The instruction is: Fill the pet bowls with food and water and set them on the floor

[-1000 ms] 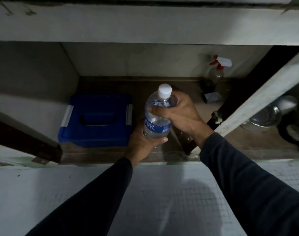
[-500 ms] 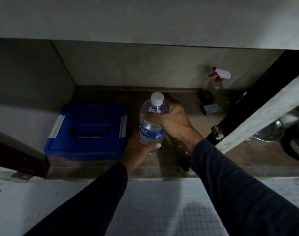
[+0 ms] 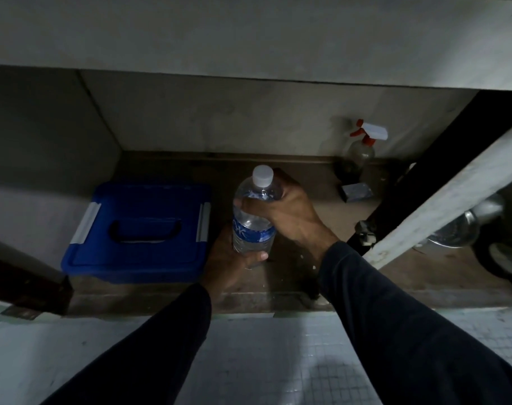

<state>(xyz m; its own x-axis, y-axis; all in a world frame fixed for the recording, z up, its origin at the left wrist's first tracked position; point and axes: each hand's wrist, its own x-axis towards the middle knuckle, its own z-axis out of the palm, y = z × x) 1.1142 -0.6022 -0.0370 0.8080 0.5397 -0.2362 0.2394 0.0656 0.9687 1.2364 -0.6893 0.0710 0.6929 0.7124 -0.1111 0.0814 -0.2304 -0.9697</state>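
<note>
A clear water bottle (image 3: 253,220) with a white cap and a blue label stands upright inside a low, dark cabinet. My right hand (image 3: 290,211) grips its shoulder just below the cap. My left hand (image 3: 228,258) holds its base, thumb across the front. A blue lidded plastic box (image 3: 138,232) with a recessed handle sits to the left of the bottle. A metal bowl (image 3: 456,229) lies at the right, partly hidden behind the cabinet's white door frame.
A spray bottle (image 3: 363,150) with a red and white trigger stands at the back right, a small grey block (image 3: 355,192) in front of it. An open cabinet door (image 3: 441,194) slants across the right. Pale tiled floor (image 3: 278,361) lies in front.
The bottle and both hands have sunk lower into the cabinet while the view shifted; both hands keep their hold.
</note>
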